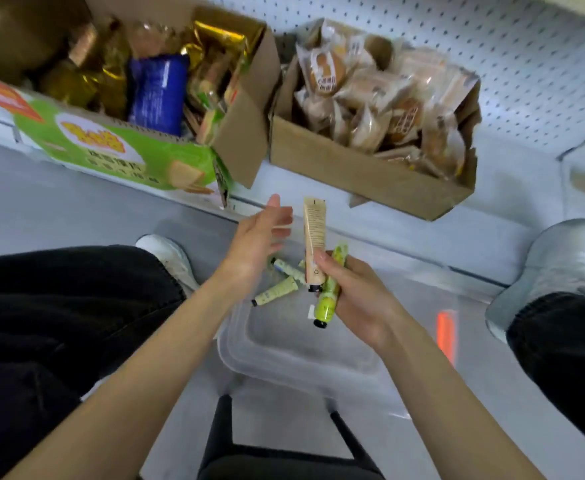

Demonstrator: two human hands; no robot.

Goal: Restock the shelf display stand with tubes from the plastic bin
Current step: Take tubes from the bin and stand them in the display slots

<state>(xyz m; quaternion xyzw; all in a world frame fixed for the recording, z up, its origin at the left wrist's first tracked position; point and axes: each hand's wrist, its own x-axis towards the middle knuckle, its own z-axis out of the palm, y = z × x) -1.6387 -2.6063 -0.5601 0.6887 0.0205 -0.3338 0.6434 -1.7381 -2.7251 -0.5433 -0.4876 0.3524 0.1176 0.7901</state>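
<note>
A beige tube (314,244) and a green tube (331,287) are gripped in the right hand (357,299) above the plastic bin (284,356), where at least two pale tubes (276,291) are left, while the left hand (256,240) is held spread and empty; restocking is judged unfinished.

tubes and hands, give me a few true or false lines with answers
1. The right hand holds a beige tube and a green tube. True.
2. The left hand grips a tube. False: it is open and holds nothing.
3. The bin has no tubes left. False: a few pale tubes lie in it.
4. The boxes hold snack packs. True.
</note>
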